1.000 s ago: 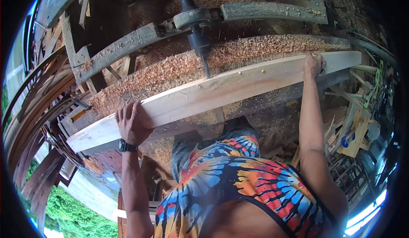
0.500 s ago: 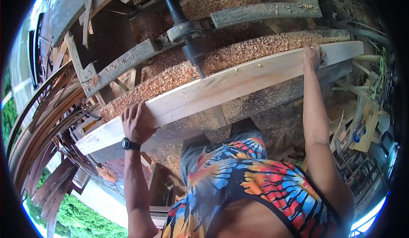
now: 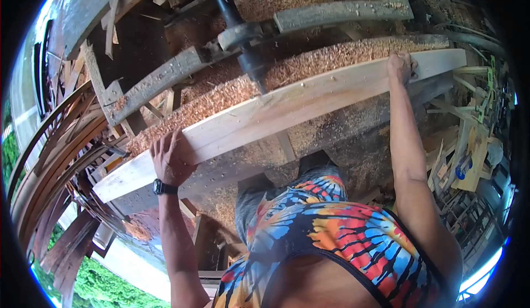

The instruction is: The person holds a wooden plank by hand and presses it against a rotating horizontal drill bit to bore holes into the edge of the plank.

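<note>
"Just on the person's side of the drill, where's the edge?"

"That's the far edge of the long board. The drill's tip meets it, but I can't tell how deep. The board runs well out to both sides of the drill."

"And the hands?"

"Left hand is left of the drill, fingers clamped over the far edge, palm on the face. Right hand is right of the drill, fingers curled tight on that same edge, near the board's end."

"Any room to move?"

"Between the board and the person's shirt there's a gap, on the near side of the drill."

"What's it lying on?"

"A grey desk, dusty, showing along the near edge. Thick shavings bank up beside the drill, left and right. It's a cluttered workshop, with greenery outside, low and left of the drill."

"Anything in the way?"

"Beyond the drill's tip, curved beams stand on both sides of its shaft. Far left of it, bent wooden strips crowd near the board's end; far right, scrap wood is heaped."
</note>
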Demonstrator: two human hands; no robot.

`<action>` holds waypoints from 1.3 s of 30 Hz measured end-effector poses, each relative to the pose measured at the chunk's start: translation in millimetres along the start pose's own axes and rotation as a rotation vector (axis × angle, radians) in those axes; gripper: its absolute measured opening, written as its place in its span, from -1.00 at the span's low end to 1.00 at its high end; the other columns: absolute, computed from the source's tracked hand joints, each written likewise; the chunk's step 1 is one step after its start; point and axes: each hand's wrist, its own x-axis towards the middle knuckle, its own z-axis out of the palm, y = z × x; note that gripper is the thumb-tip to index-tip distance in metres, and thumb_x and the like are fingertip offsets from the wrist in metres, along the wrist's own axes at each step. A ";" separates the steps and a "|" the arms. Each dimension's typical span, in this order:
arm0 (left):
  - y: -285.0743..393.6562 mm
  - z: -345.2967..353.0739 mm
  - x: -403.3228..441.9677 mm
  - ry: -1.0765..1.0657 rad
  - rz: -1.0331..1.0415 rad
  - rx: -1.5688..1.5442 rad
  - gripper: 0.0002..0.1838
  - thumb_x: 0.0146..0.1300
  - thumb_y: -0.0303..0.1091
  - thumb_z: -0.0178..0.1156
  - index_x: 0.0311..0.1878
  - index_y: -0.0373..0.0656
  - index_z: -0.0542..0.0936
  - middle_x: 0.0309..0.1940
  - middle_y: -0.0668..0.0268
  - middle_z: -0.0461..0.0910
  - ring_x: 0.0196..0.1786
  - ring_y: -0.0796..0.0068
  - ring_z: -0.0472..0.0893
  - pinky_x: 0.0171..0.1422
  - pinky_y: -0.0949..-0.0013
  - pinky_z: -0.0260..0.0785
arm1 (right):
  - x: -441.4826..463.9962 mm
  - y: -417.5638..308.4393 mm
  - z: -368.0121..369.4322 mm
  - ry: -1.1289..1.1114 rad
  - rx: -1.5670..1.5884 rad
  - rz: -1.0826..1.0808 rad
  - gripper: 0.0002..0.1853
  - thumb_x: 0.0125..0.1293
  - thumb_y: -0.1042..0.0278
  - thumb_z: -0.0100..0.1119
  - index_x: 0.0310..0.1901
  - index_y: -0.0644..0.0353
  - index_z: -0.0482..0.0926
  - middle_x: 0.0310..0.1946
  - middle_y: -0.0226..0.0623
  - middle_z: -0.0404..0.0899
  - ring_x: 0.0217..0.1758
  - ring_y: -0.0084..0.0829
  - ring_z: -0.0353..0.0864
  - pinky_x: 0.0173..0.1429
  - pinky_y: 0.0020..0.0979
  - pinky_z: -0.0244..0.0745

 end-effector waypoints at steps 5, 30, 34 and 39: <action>18.3 5.1 -22.4 0.043 -0.044 -0.039 0.26 -0.48 -0.26 0.81 0.53 0.02 0.50 0.31 0.14 0.61 0.32 -0.05 0.55 0.55 -0.17 0.30 | 5.3 19.0 7.2 0.004 -0.018 -0.079 -0.46 0.43 -0.16 0.29 0.33 -0.12 0.62 0.53 -0.12 0.29 0.66 0.05 0.17 0.63 0.27 0.08; 42.7 14.4 -71.3 -0.022 -0.105 -0.071 0.11 -0.31 -0.35 0.62 0.54 0.03 0.53 0.32 0.20 0.60 0.36 0.04 0.55 0.54 -0.08 0.29 | -20.1 47.2 -4.4 0.092 -0.049 -0.117 -0.53 0.37 -0.11 0.33 0.22 -0.09 0.66 0.43 -0.16 0.36 0.56 -0.15 0.29 0.66 0.05 -0.04; 34.5 12.4 -57.9 0.022 -0.075 -0.062 0.14 -0.36 -0.34 0.63 0.54 0.03 0.53 0.32 0.20 0.60 0.37 0.02 0.55 0.55 -0.09 0.28 | -4.8 50.8 6.2 0.066 0.042 -0.099 -0.53 0.39 -0.11 0.32 0.21 -0.07 0.66 0.43 -0.12 0.35 0.56 -0.09 0.28 0.64 0.12 -0.06; 8.9 3.7 -18.4 0.006 -0.025 -0.047 0.17 -0.37 -0.29 0.69 0.55 0.05 0.52 0.31 0.18 0.60 0.36 0.01 0.55 0.55 -0.09 0.27 | 0.7 22.2 3.7 0.064 0.006 -0.070 -0.53 0.41 -0.12 0.29 0.24 -0.08 0.66 0.44 -0.09 0.32 0.55 -0.10 0.30 0.67 0.13 -0.09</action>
